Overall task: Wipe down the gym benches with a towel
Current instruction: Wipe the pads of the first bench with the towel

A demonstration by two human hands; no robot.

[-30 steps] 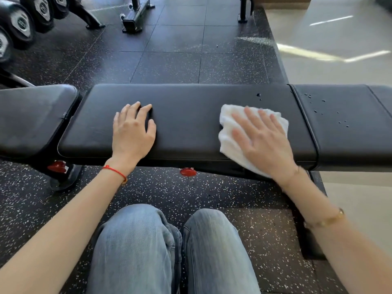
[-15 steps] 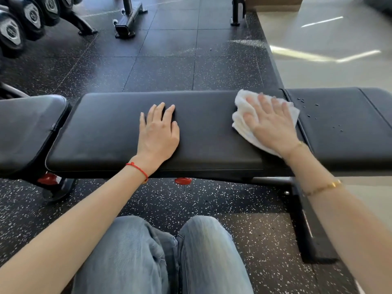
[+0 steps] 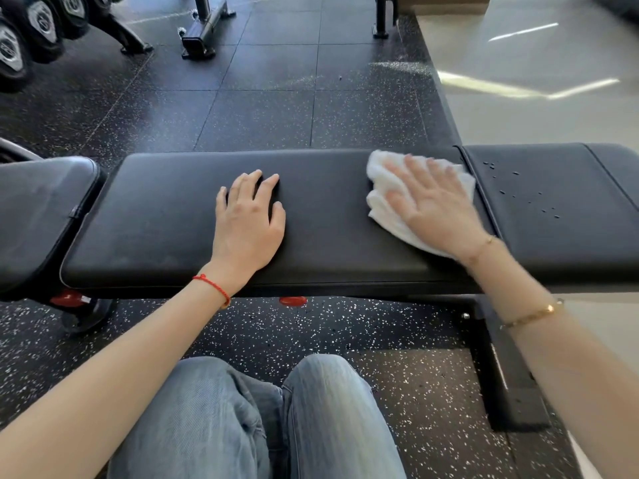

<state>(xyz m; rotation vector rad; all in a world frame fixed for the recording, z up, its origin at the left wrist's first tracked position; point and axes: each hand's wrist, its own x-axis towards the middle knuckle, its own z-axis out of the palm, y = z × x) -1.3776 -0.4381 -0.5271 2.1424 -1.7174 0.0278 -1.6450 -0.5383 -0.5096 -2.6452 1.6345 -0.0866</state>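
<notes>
A black padded gym bench [image 3: 166, 219] runs left to right in front of me. My left hand [image 3: 247, 223] lies flat on the middle of its long pad, fingers spread, holding nothing. My right hand [image 3: 435, 205] presses flat on a crumpled white towel [image 3: 382, 183] at the right end of that pad, by the seam. Most of the towel is hidden under the palm. The shorter pad [image 3: 560, 233] to the right carries several water droplets [image 3: 501, 191].
Another black pad [image 3: 38, 209] sits at the left. The bench's black foot [image 3: 511, 392] stands on the speckled rubber floor at lower right. Dumbbells on a rack [image 3: 31, 32] and equipment feet [image 3: 204, 32] are at the back. My jeans-clad knees [image 3: 276, 420] are below the bench.
My right hand has slid the towel to the right and toward the far edge of the long pad, reaching the seam. My left hand stays flat on the pad.
</notes>
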